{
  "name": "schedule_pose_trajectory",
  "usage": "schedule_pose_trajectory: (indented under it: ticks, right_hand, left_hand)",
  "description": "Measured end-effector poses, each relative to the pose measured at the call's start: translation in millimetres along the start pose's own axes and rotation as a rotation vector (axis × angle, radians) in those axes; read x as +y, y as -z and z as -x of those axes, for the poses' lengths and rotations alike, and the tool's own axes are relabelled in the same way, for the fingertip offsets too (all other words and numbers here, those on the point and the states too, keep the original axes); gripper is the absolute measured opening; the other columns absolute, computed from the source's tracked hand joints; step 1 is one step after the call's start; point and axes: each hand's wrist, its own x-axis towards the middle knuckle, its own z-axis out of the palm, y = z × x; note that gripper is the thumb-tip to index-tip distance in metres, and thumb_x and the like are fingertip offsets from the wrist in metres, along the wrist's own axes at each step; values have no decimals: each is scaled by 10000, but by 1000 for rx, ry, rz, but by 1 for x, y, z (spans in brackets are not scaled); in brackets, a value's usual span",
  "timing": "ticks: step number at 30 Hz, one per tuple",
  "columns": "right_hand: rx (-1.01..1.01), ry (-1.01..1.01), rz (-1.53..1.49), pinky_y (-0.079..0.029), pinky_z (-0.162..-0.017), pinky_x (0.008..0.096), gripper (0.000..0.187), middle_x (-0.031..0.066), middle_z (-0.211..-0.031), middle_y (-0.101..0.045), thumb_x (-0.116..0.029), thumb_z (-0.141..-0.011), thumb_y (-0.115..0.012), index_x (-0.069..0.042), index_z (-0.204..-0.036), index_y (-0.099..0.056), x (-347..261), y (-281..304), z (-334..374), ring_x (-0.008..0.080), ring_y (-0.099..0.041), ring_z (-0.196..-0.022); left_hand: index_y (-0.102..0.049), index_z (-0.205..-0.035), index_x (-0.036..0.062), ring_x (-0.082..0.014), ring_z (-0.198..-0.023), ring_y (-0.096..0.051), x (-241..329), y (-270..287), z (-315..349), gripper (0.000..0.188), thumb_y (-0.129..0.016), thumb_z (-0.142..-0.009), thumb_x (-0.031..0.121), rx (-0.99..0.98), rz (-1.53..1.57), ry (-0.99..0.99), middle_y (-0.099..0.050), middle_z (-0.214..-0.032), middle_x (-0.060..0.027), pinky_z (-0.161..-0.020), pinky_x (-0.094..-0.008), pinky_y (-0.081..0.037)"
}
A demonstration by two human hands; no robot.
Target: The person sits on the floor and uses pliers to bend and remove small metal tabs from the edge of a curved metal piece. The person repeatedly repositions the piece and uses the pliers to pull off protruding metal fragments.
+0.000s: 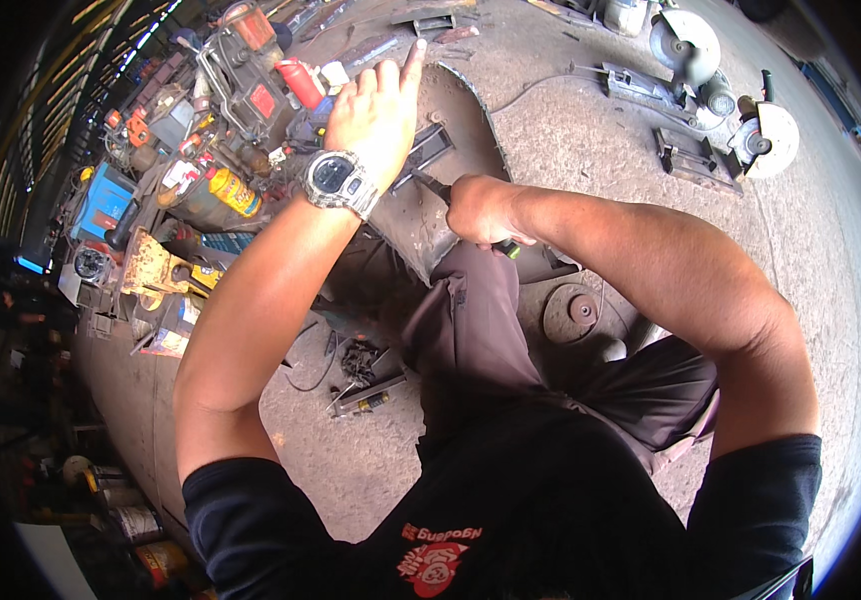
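My left hand (376,115) reaches forward over a grey metal work surface (461,100) with a curved edge. Its index finger is stretched out, the other fingers are partly bent, and nothing shows in it; a clear-strapped watch (338,180) is on that wrist. Closed round a hand tool, my right hand (486,210) is above the near part of the surface. The tool's dark narrow end (431,184) points toward a dark rectangular metal frame (429,147), and its green-tipped handle end (507,248) sticks out below the fist. The tool's exact kind is hidden by my fingers.
Tools, a red bottle (301,83) and a yellow bottle (235,191) crowd the bench at left. Two cut-off saws (686,45) (766,138) stand on the floor at far right. A round metal disc (571,312) lies beside my leg; loose tools (366,398) lie near my feet.
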Motion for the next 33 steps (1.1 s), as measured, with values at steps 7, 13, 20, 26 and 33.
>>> schedule_pose_trajectory:
  ticks: [7,13,20,26,33]
  right_hand:
    - [38,179,459,-561,-633,487,255,296,-848,-696,-3,-801,-512,147,-917,-682,8,1,-7,385,-718,-757]
    - [124,272,529,-566,-801,441,278,335,-941,-687,-24,-797,-524,135,-948,-693,14,-2,-6,417,-703,-955]
    - [-90,34,-116,-525,-506,396,267,176,-813,-652,-48,-874,-437,110,-971,-631,13,8,-10,242,-657,-660]
    - [-82,35,-176,-477,-439,377,281,166,-879,-676,-70,-888,-446,106,-1017,-622,15,5,-6,243,-654,-625]
    - [-123,150,-69,-442,-375,402,295,156,-914,-720,-75,-852,-492,51,-1074,-639,29,-1,-8,265,-661,-601]
  left_hand:
    - [-190,-1586,44,-310,-1170,-551,-2,-8,-4,1267,-919,-552,127,17,17,-14,-546,-1141,-143,-959,-384,-520]
    - [-183,-1586,46,-309,-1165,-558,-3,-7,-4,1293,-931,-534,121,-6,28,-4,-545,-1145,-143,-969,-389,-516]
    - [-186,-1585,55,-316,-1190,-559,-7,-6,-1,1295,-946,-539,146,17,6,-8,-537,-1211,-154,-983,-395,-508]
    - [-153,-1591,58,-329,-1163,-575,-13,0,2,1316,-953,-555,201,-61,53,-42,-523,-1250,-174,-963,-403,-512]
    - [-113,-1592,30,-341,-1083,-585,-24,-4,11,1383,-964,-525,253,25,66,-61,-525,-1185,-184,-934,-405,-505]
